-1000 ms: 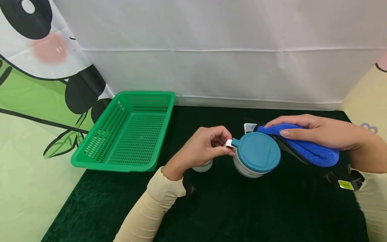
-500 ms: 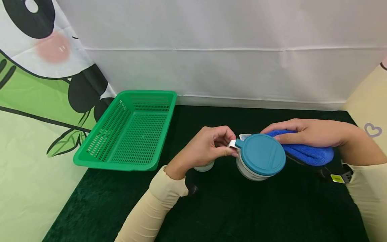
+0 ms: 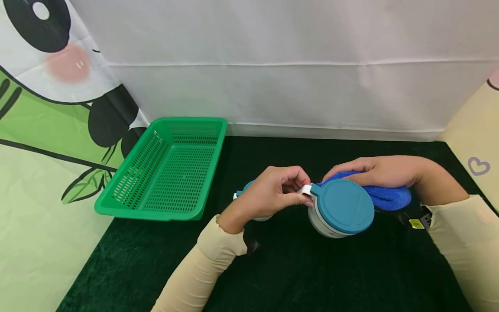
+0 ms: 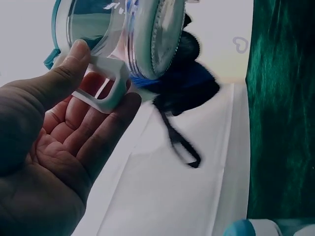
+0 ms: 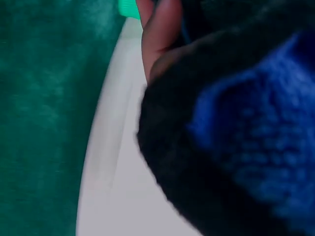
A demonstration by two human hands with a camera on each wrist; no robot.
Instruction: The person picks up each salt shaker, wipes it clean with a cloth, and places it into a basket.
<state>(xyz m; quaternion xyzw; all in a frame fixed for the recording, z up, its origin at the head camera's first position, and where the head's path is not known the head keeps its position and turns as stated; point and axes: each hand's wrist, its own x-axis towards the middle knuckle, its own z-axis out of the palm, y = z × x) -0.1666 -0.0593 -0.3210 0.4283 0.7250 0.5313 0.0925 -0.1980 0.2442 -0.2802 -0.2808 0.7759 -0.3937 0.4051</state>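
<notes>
My left hand (image 3: 273,190) pinches the white handle (image 4: 117,81) of a clear jar (image 3: 326,225) with a round teal lid (image 3: 345,206). In the left wrist view the jar (image 4: 93,22) is tilted on its side, its ridged base facing right. A folded blue towel (image 3: 390,197) with dark edging is gripped in my right hand (image 3: 378,171), just behind the jar, which overlaps it in the head view. The towel (image 5: 266,132) fills much of the right wrist view. Its dark loop (image 4: 182,145) hangs down in the left wrist view.
A second teal-lidded jar (image 3: 247,185) stands behind my left hand, mostly hidden. To the left is a green perforated basket (image 3: 146,215). Dark green cloth (image 3: 312,277) covers the table, and a pale sheet (image 3: 296,95) hangs along the back.
My right hand has moved left with the towel, closing in behind the jar. My left hand has shifted the jar slightly right and nearer. More of the second jar's lid shows.
</notes>
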